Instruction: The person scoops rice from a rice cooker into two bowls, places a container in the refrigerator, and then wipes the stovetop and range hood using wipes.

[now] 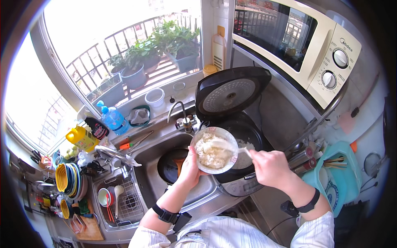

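My left hand (189, 167) grips a patterned bowl (232, 161) by its left side, thumb at the rim. Cooked rice (211, 155) fills much of it. In my right hand (270, 169) is the handle of a pale rice paddle (225, 144), its blade over the rice in the bowl and slightly blurred. Below and behind the bowl stands a black rice cooker (238, 187) with its lid (233, 91) raised. More rice (245, 145) lies in the cooker's pot, partly hidden by the bowl and my right hand.
A steel sink (145, 173) holding a black pan (169, 162) lies left of the cooker. The faucet (186, 122) rises behind it. A Midea microwave (322, 59) sits on a rack at upper right. Right of my arm is a turquoise container (338, 161) with dishes and chopsticks.
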Demonstrator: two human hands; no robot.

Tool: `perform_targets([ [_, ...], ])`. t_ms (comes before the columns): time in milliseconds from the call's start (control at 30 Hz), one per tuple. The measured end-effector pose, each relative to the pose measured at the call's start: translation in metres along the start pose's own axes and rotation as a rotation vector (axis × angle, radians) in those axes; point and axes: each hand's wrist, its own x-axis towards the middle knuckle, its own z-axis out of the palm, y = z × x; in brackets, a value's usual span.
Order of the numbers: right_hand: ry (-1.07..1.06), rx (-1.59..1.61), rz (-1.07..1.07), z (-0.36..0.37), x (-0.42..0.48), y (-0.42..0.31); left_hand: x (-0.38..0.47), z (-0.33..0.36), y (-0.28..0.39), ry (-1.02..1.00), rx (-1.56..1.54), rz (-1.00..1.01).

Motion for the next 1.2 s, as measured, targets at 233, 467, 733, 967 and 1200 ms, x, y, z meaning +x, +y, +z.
perform_targets([
  [233,-0.027,0.269,0.445,-0.005,0.017,0.017,0.005,-0.022,0.0,0.058,-0.051,-0.007],
  [467,-0.754,-0.111,0.467,0.065,0.031,0.044,0.005,-0.054,0.0,0.144,-0.1,0.039],
  [733,-0.93,0.386,0.731,0.09,0.044,0.023,-0.004,-0.074,0.0,0.148,-0.067,0.04],
  [967,-0.674,0.948,1.053,0.123,0.05,0.051,-0.004,-0.075,0.001,0.15,-0.101,0.031],
  [1200,-0.423,0.023,0.661,0.147,0.053,0.053,-0.009,-0.073,0.004,0.156,-0.09,0.04],
])
